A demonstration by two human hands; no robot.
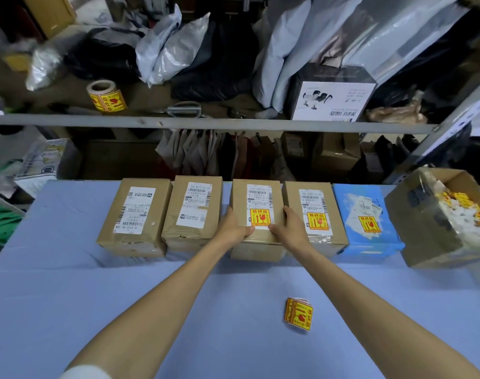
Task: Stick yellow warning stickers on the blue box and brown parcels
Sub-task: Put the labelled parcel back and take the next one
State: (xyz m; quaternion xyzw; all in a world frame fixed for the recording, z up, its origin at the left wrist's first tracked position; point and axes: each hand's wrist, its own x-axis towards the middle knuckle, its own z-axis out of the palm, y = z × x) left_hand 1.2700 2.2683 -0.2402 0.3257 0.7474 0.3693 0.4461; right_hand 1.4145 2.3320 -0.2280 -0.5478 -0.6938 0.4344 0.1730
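Several brown parcels and a blue box (366, 220) stand in a row on the blue-covered table (69, 296). The blue box, the parcel beside it (315, 214) and the middle parcel (256, 199) each carry a yellow warning sticker. Only white labels show on the two left parcels (136, 214) (193, 209). My left hand (234, 227) grips the middle parcel's left side, thumb on its top. My right hand (288, 227) grips its right side the same way. A short strip of yellow stickers (298, 314) lies on the cloth near me.
An open cardboard carton (436, 220) with sticker scraps stands at the right end of the row. Behind the table a shelf (206, 121) holds a roll of yellow stickers (106, 97), scissors (182, 109), bags and a white box (332, 101).
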